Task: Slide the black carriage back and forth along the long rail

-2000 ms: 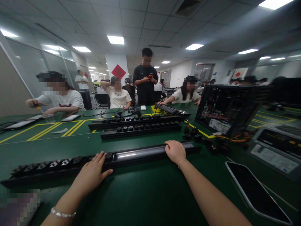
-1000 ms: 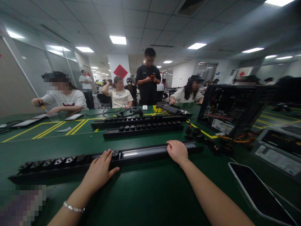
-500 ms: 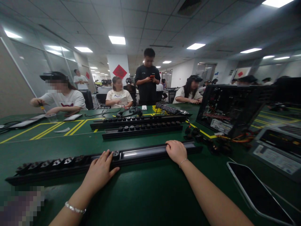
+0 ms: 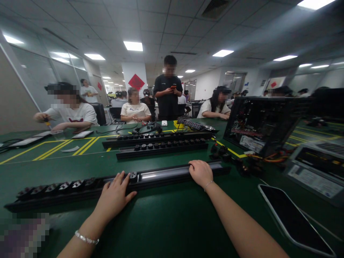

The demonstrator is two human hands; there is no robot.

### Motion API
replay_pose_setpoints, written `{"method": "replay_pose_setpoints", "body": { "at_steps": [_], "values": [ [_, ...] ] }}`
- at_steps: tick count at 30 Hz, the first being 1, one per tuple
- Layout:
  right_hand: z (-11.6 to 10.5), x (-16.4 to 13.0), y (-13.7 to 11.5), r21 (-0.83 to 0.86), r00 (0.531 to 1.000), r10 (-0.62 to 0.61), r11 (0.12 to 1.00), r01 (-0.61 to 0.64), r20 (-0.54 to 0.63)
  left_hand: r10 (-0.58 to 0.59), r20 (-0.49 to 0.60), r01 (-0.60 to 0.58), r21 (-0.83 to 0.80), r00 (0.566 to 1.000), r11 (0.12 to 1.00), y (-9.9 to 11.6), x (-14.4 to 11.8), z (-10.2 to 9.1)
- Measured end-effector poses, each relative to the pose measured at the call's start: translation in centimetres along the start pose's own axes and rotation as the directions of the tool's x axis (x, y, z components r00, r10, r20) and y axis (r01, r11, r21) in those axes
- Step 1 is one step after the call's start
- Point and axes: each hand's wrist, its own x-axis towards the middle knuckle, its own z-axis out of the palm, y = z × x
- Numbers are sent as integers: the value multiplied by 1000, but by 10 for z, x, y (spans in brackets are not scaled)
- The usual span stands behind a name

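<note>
A long black power strip [image 4: 161,174] lies across the green table [image 4: 166,222] in front of me, with several sockets along its left half. My left hand [image 4: 114,197] rests flat against its near side by the middle, fingers spread over a socket. My right hand [image 4: 200,173] is curled over the strip's top further right, gripping it.
Two more black power strips [image 4: 161,146] lie beyond. An open computer case [image 4: 258,123] stands at the right, with loose black plugs [image 4: 223,152] beside it. A dark phone [image 4: 291,218] lies at the near right. Several people sit or stand across the table.
My left hand has slid a little to the right along the strip. My right hand has stayed in place on it.
</note>
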Motion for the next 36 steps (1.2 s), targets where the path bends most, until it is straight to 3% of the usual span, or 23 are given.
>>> {"method": "replay_pose_setpoints", "body": {
  "at_steps": [21,28,36],
  "values": [
    [-4,-1,-2,12,999,17,1000,-17,35,-30,-1,30,12,1000,999,7,0,-3],
    [-2,0,0,11,1000,-10,1000,10,-3,-9,-61,13,60,998,998,11,-4,4],
    [-3,-1,-2,5,1000,1,1000,-1,8,-11,-40,11,-8,999,1000,5,-3,5]
  ]
}}
